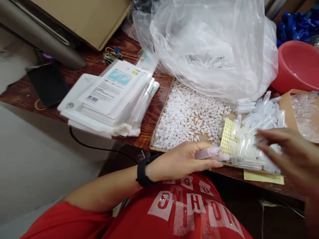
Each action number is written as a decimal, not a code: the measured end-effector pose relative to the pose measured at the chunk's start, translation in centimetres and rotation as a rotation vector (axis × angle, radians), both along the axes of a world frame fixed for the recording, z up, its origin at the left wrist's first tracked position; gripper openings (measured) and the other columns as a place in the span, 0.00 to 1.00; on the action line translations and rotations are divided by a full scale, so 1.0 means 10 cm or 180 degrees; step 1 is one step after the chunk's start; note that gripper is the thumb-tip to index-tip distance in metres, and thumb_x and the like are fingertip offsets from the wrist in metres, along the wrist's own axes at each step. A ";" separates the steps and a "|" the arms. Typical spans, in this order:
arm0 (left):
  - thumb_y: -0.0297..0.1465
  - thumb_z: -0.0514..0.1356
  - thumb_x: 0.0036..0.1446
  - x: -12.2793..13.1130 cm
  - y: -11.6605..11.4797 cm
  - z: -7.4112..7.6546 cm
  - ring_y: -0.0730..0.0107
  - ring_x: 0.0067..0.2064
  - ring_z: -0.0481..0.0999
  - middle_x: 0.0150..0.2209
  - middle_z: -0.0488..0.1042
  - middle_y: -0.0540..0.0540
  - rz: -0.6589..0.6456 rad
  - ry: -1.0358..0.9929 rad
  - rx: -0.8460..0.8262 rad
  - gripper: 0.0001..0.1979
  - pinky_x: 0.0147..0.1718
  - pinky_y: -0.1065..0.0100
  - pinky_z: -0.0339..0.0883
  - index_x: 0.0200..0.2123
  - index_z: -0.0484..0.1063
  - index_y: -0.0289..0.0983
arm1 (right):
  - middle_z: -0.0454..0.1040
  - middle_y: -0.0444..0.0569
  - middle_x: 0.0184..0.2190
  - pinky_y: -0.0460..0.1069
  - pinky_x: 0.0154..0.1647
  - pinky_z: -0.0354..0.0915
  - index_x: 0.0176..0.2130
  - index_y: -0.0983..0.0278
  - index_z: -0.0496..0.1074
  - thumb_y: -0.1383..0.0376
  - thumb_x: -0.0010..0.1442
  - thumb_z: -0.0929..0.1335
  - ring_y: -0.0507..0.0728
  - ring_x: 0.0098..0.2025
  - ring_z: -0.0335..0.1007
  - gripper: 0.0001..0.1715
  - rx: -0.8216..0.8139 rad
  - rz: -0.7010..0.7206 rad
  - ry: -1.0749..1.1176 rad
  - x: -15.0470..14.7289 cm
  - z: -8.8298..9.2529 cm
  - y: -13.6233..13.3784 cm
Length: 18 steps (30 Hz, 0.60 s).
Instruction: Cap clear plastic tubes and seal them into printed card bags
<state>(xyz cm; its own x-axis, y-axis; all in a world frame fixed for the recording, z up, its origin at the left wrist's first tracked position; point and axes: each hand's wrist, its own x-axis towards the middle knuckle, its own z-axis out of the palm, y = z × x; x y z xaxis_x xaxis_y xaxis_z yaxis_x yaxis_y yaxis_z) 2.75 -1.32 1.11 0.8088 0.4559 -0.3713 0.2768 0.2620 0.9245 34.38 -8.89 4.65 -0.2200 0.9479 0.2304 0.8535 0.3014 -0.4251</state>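
Observation:
My left hand [181, 157], with a black band on the wrist, is closed around a couple of translucent plastic tubes [208, 153] with narrow tips. It is at the front edge of a shallow cardboard tray [157, 149]. Small white plastic nozzle-like pieces [184, 113] are spread over the tray's left part. On the right lies a heap of clear tubes [251, 146], partly over a yellow printed sheet [225, 134]. Above that heap is my right hand [286, 152], smeared by motion; whether its fingertips hold anything is unclear.
A large clear plastic bag [211, 33] of white pieces sits behind the tray. At right are a red bowl [289, 66] and a cardboard box [287, 108] of clear parts. Stacked packets [107, 96], keys [113, 56] and a black flat object [47, 84] lie left.

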 end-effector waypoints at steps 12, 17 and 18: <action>0.28 0.62 0.73 -0.06 -0.15 -0.08 0.68 0.52 0.85 0.53 0.86 0.47 0.0097 -0.0541 0.1988 0.13 0.54 0.71 0.71 0.57 0.78 0.37 | 0.84 0.46 0.43 0.45 0.41 0.79 0.68 0.52 0.69 0.71 0.72 0.69 0.53 0.38 0.83 0.29 -0.0036 0.0673 0.0504 -0.77 -0.03 -0.18; 0.29 0.56 0.76 -0.13 -0.16 -0.11 0.65 0.53 0.85 0.53 0.85 0.43 0.0068 -0.0625 0.2866 0.14 0.56 0.66 0.74 0.60 0.74 0.36 | 0.85 0.50 0.44 0.47 0.41 0.80 0.60 0.57 0.71 0.59 0.76 0.67 0.56 0.42 0.85 0.15 -0.0256 0.0596 0.0661 -0.77 -0.12 -0.24; 0.30 0.56 0.77 -0.14 -0.16 -0.10 0.66 0.53 0.85 0.53 0.86 0.44 0.0100 -0.0621 0.2920 0.14 0.54 0.66 0.74 0.61 0.74 0.37 | 0.85 0.50 0.45 0.47 0.42 0.80 0.59 0.57 0.71 0.60 0.74 0.69 0.56 0.44 0.85 0.16 -0.0212 0.0647 0.0677 -0.76 -0.15 -0.25</action>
<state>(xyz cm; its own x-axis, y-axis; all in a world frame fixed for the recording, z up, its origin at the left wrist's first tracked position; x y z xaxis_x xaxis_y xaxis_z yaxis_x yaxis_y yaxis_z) 1.35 -2.89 0.10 0.8012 0.5261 0.2851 0.1003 -0.5877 0.8028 26.81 -11.39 3.18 -0.3604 0.9039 0.2305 0.6681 0.4225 -0.6125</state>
